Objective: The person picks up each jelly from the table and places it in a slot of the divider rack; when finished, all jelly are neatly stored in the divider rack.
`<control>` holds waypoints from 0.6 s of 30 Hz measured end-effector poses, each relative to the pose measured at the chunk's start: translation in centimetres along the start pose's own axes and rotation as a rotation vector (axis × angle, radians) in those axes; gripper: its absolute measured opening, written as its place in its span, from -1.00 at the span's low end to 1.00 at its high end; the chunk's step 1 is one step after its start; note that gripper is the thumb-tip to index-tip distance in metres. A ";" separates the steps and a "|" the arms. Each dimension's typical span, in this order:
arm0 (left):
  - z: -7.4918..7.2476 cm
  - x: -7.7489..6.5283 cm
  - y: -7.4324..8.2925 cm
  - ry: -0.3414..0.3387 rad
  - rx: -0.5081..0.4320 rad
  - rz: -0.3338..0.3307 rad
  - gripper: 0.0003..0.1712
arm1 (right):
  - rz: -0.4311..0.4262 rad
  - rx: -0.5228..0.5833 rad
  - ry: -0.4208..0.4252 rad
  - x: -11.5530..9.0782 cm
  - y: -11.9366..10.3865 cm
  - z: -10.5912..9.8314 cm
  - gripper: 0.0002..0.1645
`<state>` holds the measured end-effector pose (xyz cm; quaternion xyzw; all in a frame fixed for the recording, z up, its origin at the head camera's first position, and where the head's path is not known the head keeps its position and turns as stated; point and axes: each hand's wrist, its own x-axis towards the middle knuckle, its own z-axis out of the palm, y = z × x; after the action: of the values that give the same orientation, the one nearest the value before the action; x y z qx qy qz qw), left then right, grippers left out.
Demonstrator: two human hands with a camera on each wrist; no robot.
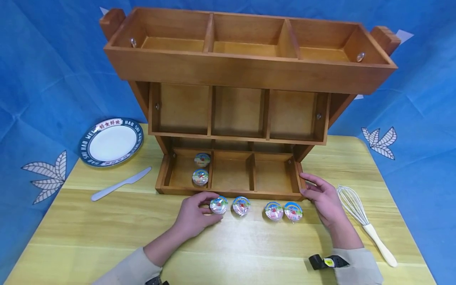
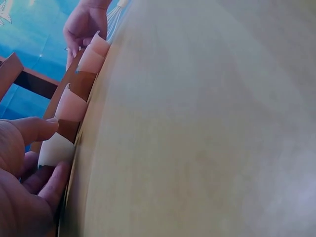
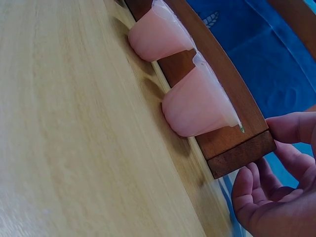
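My left hand point(image 1: 195, 213) is at the front of a three-tier wooden rack point(image 1: 249, 70), its thumb and fingers around a white jelly cup point(image 1: 219, 205) with a printed foil lid. In the left wrist view, the fingertips lie on both sides of that pale cup point(image 2: 56, 150). To its right stand a pink jelly cup point(image 1: 241, 206) and a pair of pink ones point(image 1: 274, 211). My right hand point(image 1: 325, 198) holds the rack's front right corner between thumb and fingers. Two more jelly cups point(image 1: 200, 177) sit in the bottom tier's left compartment.
A whisk point(image 1: 367, 223) lies right of my right hand. At the left are a plate point(image 1: 111, 142) with a dark patterned rim and a pale table knife point(image 1: 121, 184). Blue cloth point(image 1: 46, 99) hangs behind and beside the wooden table point(image 1: 107, 237).
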<state>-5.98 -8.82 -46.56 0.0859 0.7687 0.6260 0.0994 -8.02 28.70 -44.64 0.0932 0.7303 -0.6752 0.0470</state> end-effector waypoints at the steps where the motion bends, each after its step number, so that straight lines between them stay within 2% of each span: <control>1: 0.0 0.0 0.0 0.002 0.003 0.002 -0.43 | 0.000 0.000 0.001 0.0 0.0 0.0 -0.38; 8: -0.1 0.1 -0.1 0.017 0.034 0.024 -0.43 | 0.009 -0.010 -0.001 0.0 -0.2 0.0 -0.37; 13: -0.4 -0.3 0.1 0.010 0.076 -0.003 -0.42 | 0.019 -0.007 -0.008 0.0 -0.1 0.0 -0.36; 18: -0.8 -0.5 0.7 -0.009 0.057 -0.013 -0.42 | 0.016 -0.009 -0.004 0.0 -0.2 0.1 -0.37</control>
<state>-5.70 -9.56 -45.74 0.0863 0.7863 0.6028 0.1045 -8.09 28.62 -44.45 0.0973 0.7325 -0.6715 0.0543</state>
